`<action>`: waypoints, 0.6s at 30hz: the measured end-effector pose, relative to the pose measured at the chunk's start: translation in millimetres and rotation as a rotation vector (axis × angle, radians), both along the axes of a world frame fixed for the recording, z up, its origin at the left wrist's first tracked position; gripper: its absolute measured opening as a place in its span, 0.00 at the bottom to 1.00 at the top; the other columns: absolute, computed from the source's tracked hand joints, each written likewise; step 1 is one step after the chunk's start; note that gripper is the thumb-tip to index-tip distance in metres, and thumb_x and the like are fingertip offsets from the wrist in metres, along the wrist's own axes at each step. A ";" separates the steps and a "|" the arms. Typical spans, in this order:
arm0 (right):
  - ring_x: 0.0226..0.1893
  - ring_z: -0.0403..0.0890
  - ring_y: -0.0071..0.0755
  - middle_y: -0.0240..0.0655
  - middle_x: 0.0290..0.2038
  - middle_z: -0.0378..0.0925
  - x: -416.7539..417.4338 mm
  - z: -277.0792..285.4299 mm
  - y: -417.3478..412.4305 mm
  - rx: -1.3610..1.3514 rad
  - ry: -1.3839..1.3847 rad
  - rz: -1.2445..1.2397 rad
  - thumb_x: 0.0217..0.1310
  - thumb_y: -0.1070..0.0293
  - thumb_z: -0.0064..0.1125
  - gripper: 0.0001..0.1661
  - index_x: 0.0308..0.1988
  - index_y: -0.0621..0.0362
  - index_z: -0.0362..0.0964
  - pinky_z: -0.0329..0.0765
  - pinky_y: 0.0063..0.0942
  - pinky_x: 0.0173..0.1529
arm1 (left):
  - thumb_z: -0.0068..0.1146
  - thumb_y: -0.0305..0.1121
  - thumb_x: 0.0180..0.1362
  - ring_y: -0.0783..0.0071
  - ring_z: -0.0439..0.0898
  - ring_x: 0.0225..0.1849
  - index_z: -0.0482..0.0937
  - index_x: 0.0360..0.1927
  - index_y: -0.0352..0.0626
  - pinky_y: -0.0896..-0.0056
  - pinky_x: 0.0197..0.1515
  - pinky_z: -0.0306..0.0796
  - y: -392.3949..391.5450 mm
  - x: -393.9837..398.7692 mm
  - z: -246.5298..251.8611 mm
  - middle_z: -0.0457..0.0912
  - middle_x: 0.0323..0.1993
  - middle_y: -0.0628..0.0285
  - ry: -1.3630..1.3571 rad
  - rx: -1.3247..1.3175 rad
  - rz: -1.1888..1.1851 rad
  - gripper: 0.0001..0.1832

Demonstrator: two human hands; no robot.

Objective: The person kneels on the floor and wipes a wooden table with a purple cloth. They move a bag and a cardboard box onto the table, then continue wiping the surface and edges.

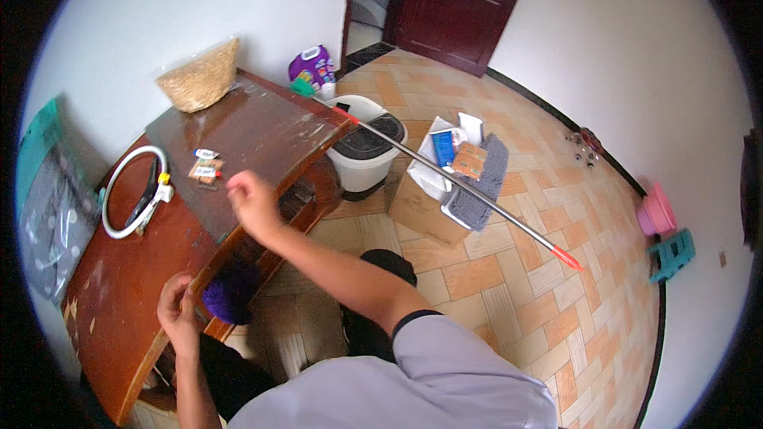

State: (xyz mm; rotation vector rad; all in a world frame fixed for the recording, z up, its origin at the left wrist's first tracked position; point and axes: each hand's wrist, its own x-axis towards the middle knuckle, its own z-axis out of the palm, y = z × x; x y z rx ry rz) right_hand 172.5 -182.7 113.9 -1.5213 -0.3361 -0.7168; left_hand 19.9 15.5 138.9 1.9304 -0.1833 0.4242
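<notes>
My right hand [253, 202] is over the front edge of a worn wooden desk [113, 274], its fingers curled inward. Whether anything small sits between the fingers cannot be made out. Beyond its fingertips two small glue-like tubes [206, 171] lie near a brown card or packet, one resting on it. Lower down, my left hand [177, 310] is at the desk's front edge, thumb and fingers bent close together; its grip is unclear. A purple fuzzy item [229, 292] shows on the shelf under the desktop, just right of my left hand.
A white hose [107, 196] lies coiled at the left, a straw-coloured bag [199, 77] at the back. A long metal pole [429, 164] with red ends juts from the desk over a white bin [360, 170] and a cardboard box [423, 211] bearing a grey mat [477, 196].
</notes>
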 end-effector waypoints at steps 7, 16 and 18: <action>0.34 0.77 0.35 0.38 0.31 0.77 11.1 -30.7 -105.7 -0.053 0.331 -0.217 0.51 0.72 0.55 0.06 0.34 0.59 0.73 0.73 0.30 0.41 | 0.55 0.23 0.54 0.74 0.76 0.41 0.77 0.38 0.35 0.75 0.43 0.70 -4.5 8.3 -5.0 0.78 0.39 0.61 0.049 0.055 0.113 0.08; 0.21 0.76 0.27 0.36 0.27 0.74 11.2 -32.2 -73.0 -0.065 0.549 0.004 0.51 0.78 0.54 0.09 0.37 0.64 0.71 0.72 0.25 0.27 | 0.58 0.33 0.49 0.58 0.76 0.45 0.67 0.56 0.40 0.64 0.49 0.70 73.0 68.4 -28.0 0.74 0.46 0.48 0.230 0.146 0.430 0.29; 0.21 0.76 0.27 0.36 0.27 0.74 11.8 -33.4 -71.9 -0.087 0.563 0.025 0.51 0.78 0.54 0.09 0.37 0.64 0.71 0.72 0.25 0.27 | 0.58 0.35 0.48 0.53 0.73 0.49 0.66 0.56 0.40 0.61 0.53 0.67 81.1 82.6 -25.0 0.72 0.49 0.47 0.196 0.354 0.486 0.30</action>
